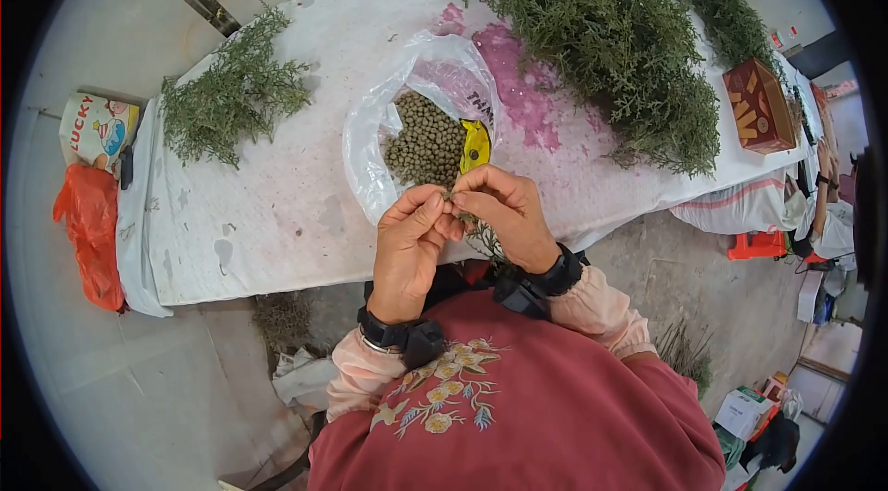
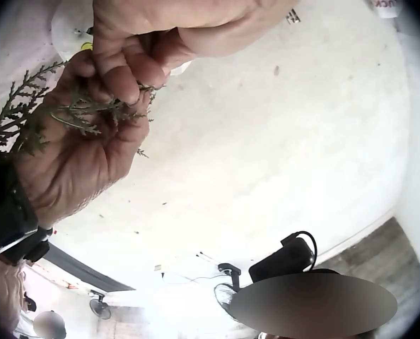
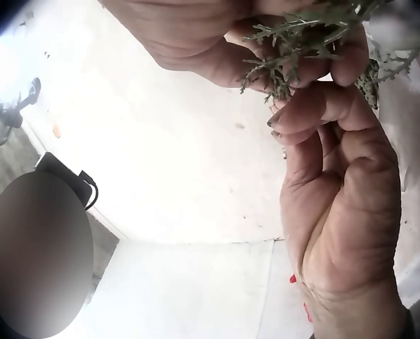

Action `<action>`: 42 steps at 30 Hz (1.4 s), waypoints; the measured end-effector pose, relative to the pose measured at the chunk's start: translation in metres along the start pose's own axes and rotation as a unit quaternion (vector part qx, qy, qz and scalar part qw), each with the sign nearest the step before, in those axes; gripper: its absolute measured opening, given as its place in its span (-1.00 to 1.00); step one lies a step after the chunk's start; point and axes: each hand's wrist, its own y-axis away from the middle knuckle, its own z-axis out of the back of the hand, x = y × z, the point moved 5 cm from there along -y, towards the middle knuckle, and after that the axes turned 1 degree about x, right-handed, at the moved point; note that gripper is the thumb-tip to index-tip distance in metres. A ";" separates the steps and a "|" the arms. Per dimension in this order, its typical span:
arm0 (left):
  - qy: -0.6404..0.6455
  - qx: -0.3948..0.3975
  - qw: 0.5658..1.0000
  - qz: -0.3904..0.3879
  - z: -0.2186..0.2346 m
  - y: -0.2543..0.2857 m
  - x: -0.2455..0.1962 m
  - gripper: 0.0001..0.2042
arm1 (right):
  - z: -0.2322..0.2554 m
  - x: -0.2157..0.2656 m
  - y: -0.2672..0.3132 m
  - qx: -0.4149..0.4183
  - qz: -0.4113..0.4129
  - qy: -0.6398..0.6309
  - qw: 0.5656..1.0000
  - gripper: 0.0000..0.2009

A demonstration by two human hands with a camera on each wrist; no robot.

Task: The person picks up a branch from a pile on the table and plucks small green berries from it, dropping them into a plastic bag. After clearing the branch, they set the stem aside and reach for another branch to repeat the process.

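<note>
Head view: left grip (image 1: 412, 251), right grip (image 1: 513, 218) pinch sprig (image 3: 291, 53) by counter's (image 1: 268, 251) near edge; probably light, springy, brittle; best held by stem.

Holding out the left arm (image 1: 359, 369) and the right arm (image 1: 599, 311) in front of the body (image 1: 536, 408). Pinching with the left hand (image 1: 413, 246) and with the right hand (image 1: 514, 216) too, with bent fingers (image 1: 492, 179) and thumbs (image 1: 425, 213), wrists (image 1: 392, 310) apart, and fingertips (image 1: 433, 202) right next to each other.
</note>
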 end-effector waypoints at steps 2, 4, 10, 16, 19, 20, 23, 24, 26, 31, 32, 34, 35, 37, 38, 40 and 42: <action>-0.016 -0.007 1.000 -0.002 -0.001 0.000 0.000 -0.88 | 0.000 -0.001 0.000 0.000 -0.002 -0.010 1.000 -0.92; -0.014 -0.002 1.000 0.000 0.000 0.001 0.000 -0.89 | 0.001 -0.001 -0.001 0.007 0.000 -0.002 1.000 -0.92; -0.024 0.005 1.000 -0.007 -0.001 0.002 -0.001 -0.89 | -0.002 0.005 0.000 0.023 0.008 0.016 1.000 -0.93; -0.006 0.012 1.000 0.001 -0.001 0.003 -0.001 -0.91 | -0.005 0.006 0.002 0.022 0.019 0.026 0.999 -0.93; -0.005 0.011 1.000 -0.001 -0.001 0.004 -0.002 -0.91 | -0.005 0.006 0.003 0.021 0.030 0.049 0.998 -0.94; -0.008 0.008 1.000 -0.003 -0.001 0.004 -0.002 -0.92 | -0.005 0.005 0.003 0.020 0.027 0.047 0.998 -0.94; -0.014 0.003 1.000 -0.004 -0.001 0.004 -0.002 -0.92 | -0.005 0.004 0.003 0.016 0.022 0.043 0.999 -0.94; -0.014 0.003 1.000 -0.004 -0.001 0.004 -0.002 -0.92 | -0.005 0.004 0.004 0.016 0.024 0.041 0.999 -0.94; -0.015 0.004 1.000 -0.004 -0.001 0.005 -0.002 -0.92 | -0.006 0.005 0.004 0.017 0.028 0.035 0.999 -0.94; -0.007 0.014 1.000 0.003 -0.001 0.004 -0.001 -0.91 | -0.007 0.007 0.006 0.016 0.024 0.029 0.999 -0.94; -0.009 0.017 1.000 0.004 -0.001 0.004 -0.001 -0.91 | -0.007 0.007 0.006 0.016 0.025 0.029 0.999 -0.94; -0.014 0.021 1.000 0.005 -0.001 0.005 -0.001 -0.91 | -0.007 0.007 0.007 0.018 0.025 0.029 0.999 -0.95; -0.014 0.021 1.000 0.005 -0.001 0.005 -0.001 -0.91 | -0.007 0.007 0.007 0.019 0.026 0.029 0.999 -0.95; -0.013 0.019 1.000 0.007 0.000 0.005 0.000 -0.91 | -0.006 0.006 0.007 0.019 0.033 0.028 0.999 -0.95; -0.012 0.018 1.000 0.008 0.000 0.005 0.000 -0.91 | -0.006 0.006 0.007 0.018 0.036 0.028 0.999 -0.95; -0.011 0.017 1.000 0.011 0.001 0.005 0.001 -0.91 | -0.006 0.007 0.009 0.019 0.037 0.026 0.999 -0.95; -0.007 0.016 1.000 0.015 0.002 0.005 0.002 -0.92 | -0.006 0.007 0.009 0.022 0.038 0.022 0.999 -0.96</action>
